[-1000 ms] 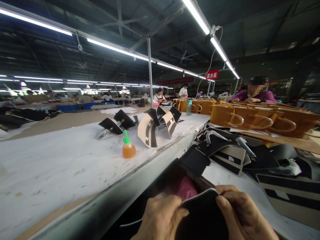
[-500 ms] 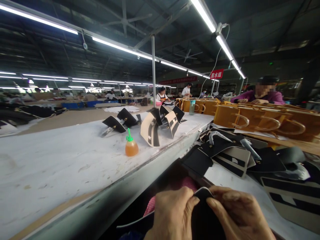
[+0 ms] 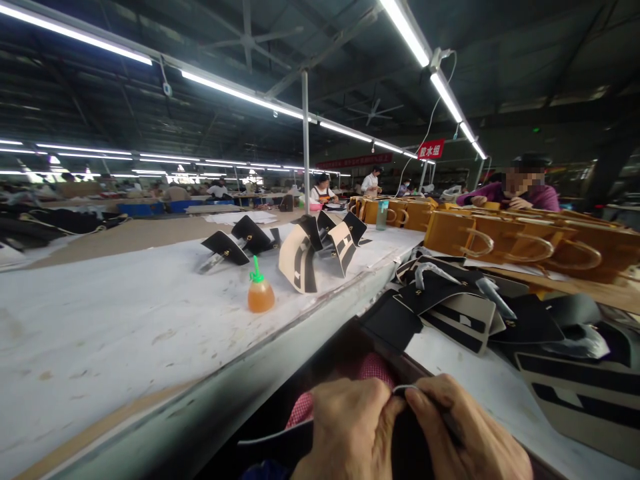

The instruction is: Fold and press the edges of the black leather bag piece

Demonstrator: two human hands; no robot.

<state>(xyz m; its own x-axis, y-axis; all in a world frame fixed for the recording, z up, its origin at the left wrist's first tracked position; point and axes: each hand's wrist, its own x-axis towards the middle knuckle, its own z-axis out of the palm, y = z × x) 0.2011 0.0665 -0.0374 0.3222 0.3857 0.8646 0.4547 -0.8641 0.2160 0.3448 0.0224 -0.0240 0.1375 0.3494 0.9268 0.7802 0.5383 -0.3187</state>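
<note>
Low in the view, a black leather-like panel (image 3: 411,443) with a pale edge is pinched between my two hands. My left hand (image 3: 347,427) is closed on its left part, thumb along the edge. Close beside it, my right hand (image 3: 463,427) is closed on the same edge, which bends in a small curve between the thumbs. Much of the panel is hidden by the hands and the dark lap area. Another pale edge of black material (image 3: 275,437) shows left of my left hand.
A squeeze bottle (image 3: 261,295) of amber liquid with a green tip stands on the white-covered table (image 3: 125,320), near curved bag panels (image 3: 299,259). More black and beige panels (image 3: 463,320) lie piled at right. Behind them are tan bags (image 3: 505,237) and a person in purple (image 3: 537,197).
Both hands have drawn closer together, and the panel's edge between the thumbs is bent lower and tighter. The right hand has shifted left. The view has turned slightly.
</note>
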